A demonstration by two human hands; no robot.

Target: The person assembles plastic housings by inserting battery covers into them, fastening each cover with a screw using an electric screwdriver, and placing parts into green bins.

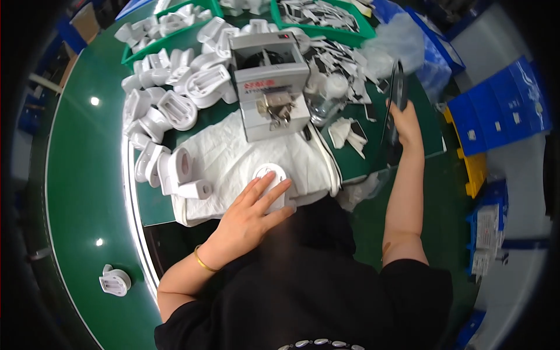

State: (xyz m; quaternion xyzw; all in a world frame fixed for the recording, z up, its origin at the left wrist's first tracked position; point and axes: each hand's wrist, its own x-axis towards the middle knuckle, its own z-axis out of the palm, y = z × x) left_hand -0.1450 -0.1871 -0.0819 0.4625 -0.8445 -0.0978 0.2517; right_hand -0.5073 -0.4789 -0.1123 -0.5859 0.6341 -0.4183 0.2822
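Observation:
On a white cloth (219, 149) at the table's near edge lies a white plastic housing (279, 170) with a round end. My left hand (248, 213) holds it from above, fingers spread across the top and thumb along its near side; the hand covers much of the part. Out to the right, my right hand (403, 121) is closed on a dark flat object (399, 87) with a rounded rim, seen nearly edge-on and raised upright. What kind of object it is cannot be made out. A grey machine (271, 81) with a metal fixture on its front stands beyond the cloth.
Many white housings (175, 111) crowd the table's left; a lone one (115, 282) sits on the green surface (79, 192) further left. Green trays (364, 29) stand at the back. Loose strips (341, 61), a clear jar (321, 108) and crumpled gloves (348, 137) lie right of the machine.

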